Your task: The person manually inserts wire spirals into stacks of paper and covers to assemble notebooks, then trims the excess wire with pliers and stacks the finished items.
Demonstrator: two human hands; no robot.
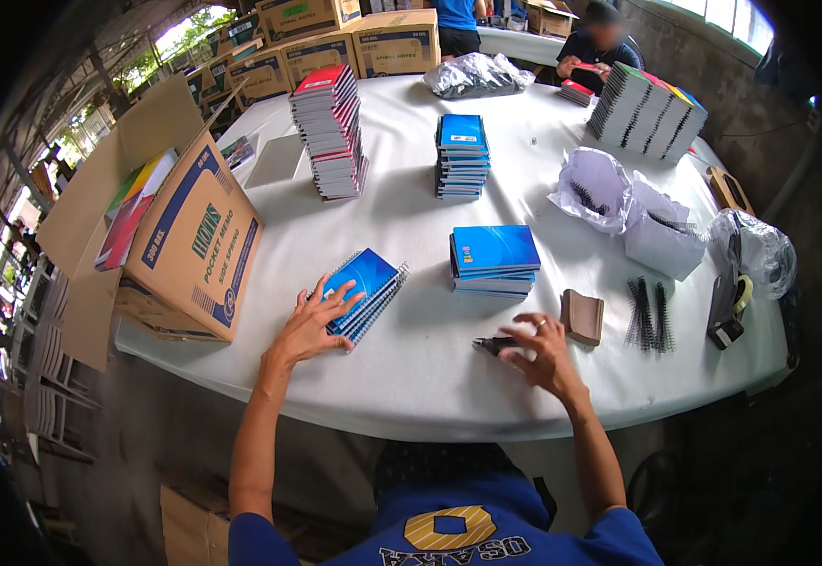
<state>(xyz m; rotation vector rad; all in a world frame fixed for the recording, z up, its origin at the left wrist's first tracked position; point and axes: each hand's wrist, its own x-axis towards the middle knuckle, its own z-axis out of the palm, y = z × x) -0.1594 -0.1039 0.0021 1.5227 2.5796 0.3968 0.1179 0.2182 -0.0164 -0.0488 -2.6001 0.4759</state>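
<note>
Spread across a small stack of blue spiral notebooks [366, 276], my left hand [315, 325] rests its fingers on the top cover with the thumb at the near edge. Metal coils stick out along the stack's right side. My right hand [545, 357] hovers with fingers bent and apart over black-handled pliers [489, 345] lying on the table; its fingers partly hide the handles. Just beyond is a stack of blue notebooks [496, 249]. A brown block-like piece [582, 317] sits right of my right hand, and several loose black coils [650, 316] lie farther right.
A white-covered table [411, 377] carries tall stacks of red [326, 132] and blue notebooks [463, 156]. An open carton [194, 245] stands left. At right are paper-wrapped coils [590, 193], a tape dispenser [727, 316] and grey-edged notebook stacks [647, 113]. A co-worker [600, 47] sits beyond.
</note>
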